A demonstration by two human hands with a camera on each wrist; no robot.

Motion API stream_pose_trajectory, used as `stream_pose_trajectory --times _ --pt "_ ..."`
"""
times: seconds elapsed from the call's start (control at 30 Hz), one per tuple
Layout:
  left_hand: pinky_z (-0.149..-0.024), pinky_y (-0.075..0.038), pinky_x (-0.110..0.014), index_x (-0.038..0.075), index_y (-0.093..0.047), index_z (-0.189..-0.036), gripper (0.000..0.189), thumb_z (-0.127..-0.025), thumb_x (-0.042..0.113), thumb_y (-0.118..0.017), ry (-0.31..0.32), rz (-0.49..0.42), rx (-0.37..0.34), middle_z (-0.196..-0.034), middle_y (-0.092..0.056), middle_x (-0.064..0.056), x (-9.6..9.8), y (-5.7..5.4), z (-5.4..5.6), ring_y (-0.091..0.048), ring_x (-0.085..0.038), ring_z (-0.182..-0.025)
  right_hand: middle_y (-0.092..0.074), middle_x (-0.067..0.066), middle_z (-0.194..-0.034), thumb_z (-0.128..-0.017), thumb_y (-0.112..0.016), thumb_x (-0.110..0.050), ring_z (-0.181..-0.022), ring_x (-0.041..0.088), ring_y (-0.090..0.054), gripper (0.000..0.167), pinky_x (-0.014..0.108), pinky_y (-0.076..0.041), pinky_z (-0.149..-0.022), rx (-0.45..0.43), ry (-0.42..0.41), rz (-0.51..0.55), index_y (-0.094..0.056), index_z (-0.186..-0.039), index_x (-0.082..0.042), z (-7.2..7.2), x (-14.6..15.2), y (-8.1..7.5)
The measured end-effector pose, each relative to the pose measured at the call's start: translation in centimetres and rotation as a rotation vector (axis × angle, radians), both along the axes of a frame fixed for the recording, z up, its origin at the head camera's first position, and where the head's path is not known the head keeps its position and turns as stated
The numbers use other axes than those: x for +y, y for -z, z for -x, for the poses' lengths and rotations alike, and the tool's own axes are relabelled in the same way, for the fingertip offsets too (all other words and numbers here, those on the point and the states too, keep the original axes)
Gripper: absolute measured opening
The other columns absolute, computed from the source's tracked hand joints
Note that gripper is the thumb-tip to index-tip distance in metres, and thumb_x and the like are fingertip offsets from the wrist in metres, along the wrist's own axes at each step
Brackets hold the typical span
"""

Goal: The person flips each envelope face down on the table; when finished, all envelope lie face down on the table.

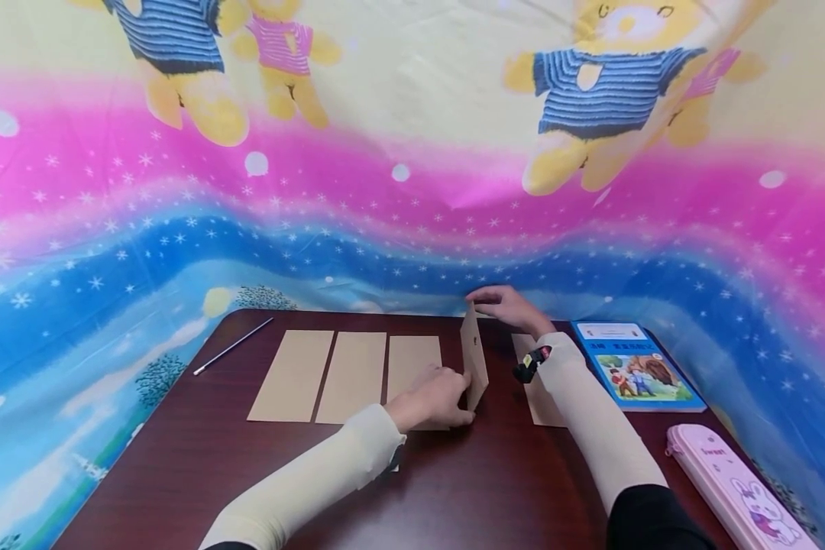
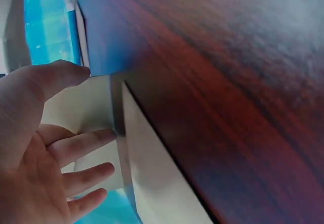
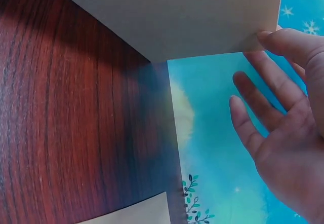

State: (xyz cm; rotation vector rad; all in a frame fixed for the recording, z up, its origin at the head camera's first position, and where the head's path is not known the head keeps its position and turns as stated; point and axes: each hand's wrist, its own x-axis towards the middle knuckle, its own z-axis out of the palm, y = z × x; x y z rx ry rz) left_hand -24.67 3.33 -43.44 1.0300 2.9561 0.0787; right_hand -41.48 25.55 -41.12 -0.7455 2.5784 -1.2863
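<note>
A tan card [image 1: 474, 359] with a small dark mark stands on edge on the table, seen almost side-on. My right hand [image 1: 509, 305] pinches its upper far corner between thumb and fingers; in the right wrist view the thumb [image 3: 283, 41] lies on the card's face [image 3: 202, 21]. Low on the near end, my left hand [image 1: 433, 397] holds the same card, thumb at the near edge and fingers on the left face. Left of it lie three flat tan cards, the closest [image 1: 412, 355] partly covered by my left hand. Another flat card [image 1: 539, 397] is partly under my right forearm.
Two further cards [image 1: 292, 374] [image 1: 352, 374] lie side by side on the dark wooden table [image 1: 454, 489]. A pencil [image 1: 234, 346] is at the far left. On the right are a blue book [image 1: 635, 367] and a pink pencil case [image 1: 736, 481]. A printed curtain [image 1: 399, 221] hangs behind.
</note>
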Motion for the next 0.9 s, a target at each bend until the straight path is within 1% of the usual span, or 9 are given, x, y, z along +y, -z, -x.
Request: stream_pose_trajectory --times 0.1,0.17,0.2,0.3,0.37,0.43,0.53,0.63,0.9 --pt "-0.086 -0.049 -0.035 0.014 -0.066 -0.112 0.048 -0.089 0.055 -0.073 -0.025 -0.059 -0.025 -0.074 -0.065 0.006 -0.3 -0.6 -0.1 -0.066 -0.012 -0.079 -0.060 0.013 -0.146 -0.105 -0.059 -0.022 -0.138 0.035 -0.054 0.036 0.057 -0.044 -0.113 -0.009 -0.004 0.010 -0.064 -0.139 -0.009 -0.2 -0.4 -0.2" --pt "-0.085 -0.051 -0.035 0.010 -0.064 -0.121 0.058 -0.088 0.057 -0.073 -0.053 -0.085 -0.037 -0.071 -0.063 0.006 -0.4 -1.1 -0.3 -0.065 -0.012 -0.075 -0.060 0.013 -0.146 -0.105 -0.059 -0.021 -0.138 0.036 -0.054 0.036 0.057 -0.043 -0.114 -0.017 -0.003 0.013 -0.064 -0.139 -0.009 -0.2 -0.6 -0.3" --pt "-0.083 -0.052 -0.034 0.006 -0.061 -0.129 0.068 -0.088 0.058 -0.074 -0.067 -0.103 -0.036 -0.073 -0.064 0.005 -0.5 -1.5 -0.4 -0.065 -0.012 -0.075 -0.060 0.013 -0.146 -0.105 -0.059 -0.021 -0.138 0.035 -0.054 0.036 0.057 -0.043 -0.114 -0.021 -0.001 0.011 -0.064 -0.139 -0.009 -0.2 -0.7 -0.4" --pt "-0.084 -0.056 -0.034 0.002 -0.040 -0.154 0.097 -0.085 0.059 -0.077 -0.102 -0.169 -0.011 -0.096 -0.073 0.000 -0.5 -2.5 -0.6 -0.069 -0.014 -0.087 -0.061 0.012 -0.145 -0.104 -0.061 -0.023 -0.138 0.035 -0.054 0.036 0.057 -0.043 -0.114 -0.016 0.006 -0.014 -0.065 -0.138 -0.011 -0.1 -0.9 -0.6" --pt "-0.090 -0.056 -0.036 0.008 -0.029 -0.162 0.106 -0.083 0.058 -0.079 -0.099 -0.237 0.018 -0.117 -0.072 -0.003 -0.6 -3.1 -0.8 -0.069 -0.017 -0.101 -0.062 0.010 -0.144 -0.104 -0.062 -0.026 -0.138 0.034 -0.055 0.037 0.057 -0.044 -0.113 -0.007 0.009 -0.036 -0.065 -0.138 -0.012 -0.1 -0.9 -0.8" --pt "-0.098 -0.053 -0.039 0.017 -0.036 -0.161 0.096 -0.085 0.056 -0.079 -0.075 -0.296 0.047 -0.133 -0.068 -0.002 -0.7 -3.5 -1.0 -0.066 -0.018 -0.112 -0.063 0.010 -0.143 -0.104 -0.062 -0.027 -0.137 0.034 -0.055 0.038 0.058 -0.044 -0.112 0.001 0.010 -0.050 -0.065 -0.138 -0.012 0.0 -0.9 -0.8" --pt "-0.102 -0.050 -0.040 0.025 -0.056 -0.149 0.070 -0.089 0.052 -0.076 -0.021 -0.337 0.089 -0.132 -0.068 0.001 -0.8 -3.8 -1.2 -0.064 -0.018 -0.117 -0.062 0.010 -0.143 -0.104 -0.062 -0.027 -0.136 0.035 -0.056 0.038 0.058 -0.045 -0.111 0.005 0.008 -0.062 -0.065 -0.139 -0.012 -0.1 -1.0 -0.8" --pt "-0.102 -0.050 -0.037 0.026 -0.068 -0.136 0.051 -0.091 0.048 -0.075 0.018 -0.354 0.109 -0.129 -0.070 0.003 -0.9 -3.7 -1.2 -0.064 -0.017 -0.118 -0.063 0.010 -0.143 -0.104 -0.062 -0.026 -0.135 0.034 -0.057 0.037 0.058 -0.045 -0.111 0.008 0.006 -0.071 -0.065 -0.139 -0.014 -0.1 -1.2 -0.8" --pt "-0.103 -0.049 -0.036 0.028 -0.069 -0.135 0.048 -0.092 0.048 -0.074 0.027 -0.365 0.104 -0.130 -0.070 0.004 -1.1 -3.5 -1.2 -0.064 -0.016 -0.119 -0.060 0.013 -0.146 -0.105 -0.059 -0.019 -0.139 0.035 -0.054 0.040 0.059 -0.043 -0.114 -0.025 -0.012 -0.006 -0.059 -0.145 -0.019 0.0 -1.4 -0.1"
